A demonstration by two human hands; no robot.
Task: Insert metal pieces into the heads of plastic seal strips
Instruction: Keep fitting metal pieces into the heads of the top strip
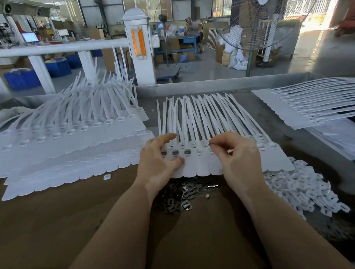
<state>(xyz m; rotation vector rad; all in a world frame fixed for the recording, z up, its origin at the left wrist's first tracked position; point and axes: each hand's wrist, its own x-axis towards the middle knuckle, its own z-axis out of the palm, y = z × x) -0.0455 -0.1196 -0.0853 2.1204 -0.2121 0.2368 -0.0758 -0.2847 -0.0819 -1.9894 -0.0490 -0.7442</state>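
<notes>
Head view, workshop bench (72, 222), brown sheet over grey metal. Landmark used for every placing: the seal strip sheet (200, 169) under the hands, a joined row of white strips with tails fanning away from the person.

Left of that sheet: a large stack of similar sheets (64, 146), overlapping, tails curling up. Right of it and further back: a flat stack (322, 101), tails running off to the right. At its near right corner, touching its edge: a heap of small white plastic parts (298, 189). Just near of it, between the forearms: a pile of metal pieces (183, 197), dark and shiny.

Heads on the sheet: three at the left end show dark metal seated (175, 152); those to the right look white, judged unfilled.

Left hand (159, 160) rests on the sheet's left end, fingers spread and lightly curled, thumb on the flap edge; holding nothing that I can see. Right hand (237, 152) over the sheet's middle, thumb and forefinger pinching one small metal piece (210, 145) just above an unfilled head.

Risks, judged: piece is tiny and held by its edge, so it could tilt and jam, or drop among the tails. Sheet is light; if the left hand lifts, pressure may shift it. Orientation of the piece cannot be read here; reversed seating is possible.
</notes>
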